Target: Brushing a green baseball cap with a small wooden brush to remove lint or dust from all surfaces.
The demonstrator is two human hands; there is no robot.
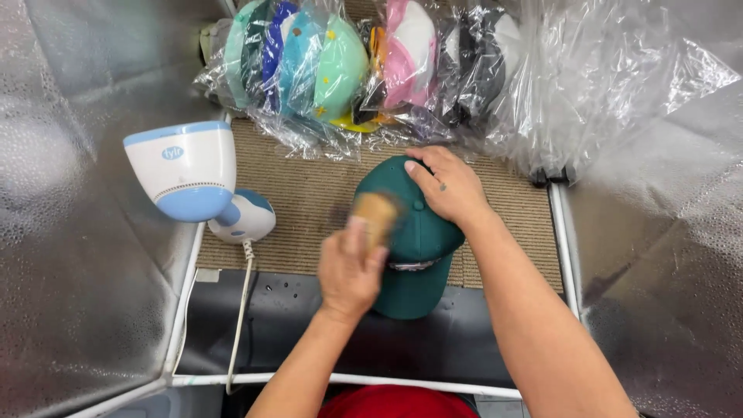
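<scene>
A dark green cap (414,255) lies in the middle of the work surface with its brim toward me. My right hand (447,186) rests flat on the crown and holds it down. My left hand (350,267) grips a tan wooden brush (377,213) that is blurred with motion against the left side of the cap's crown.
A white and blue lamp (190,172) with a cord stands at the left on the brown ribbed mat (309,201). A row of coloured caps in clear plastic bags (340,66) lines the back. Silvery reflective walls (70,232) enclose both sides. Crumpled clear plastic (611,77) fills the back right.
</scene>
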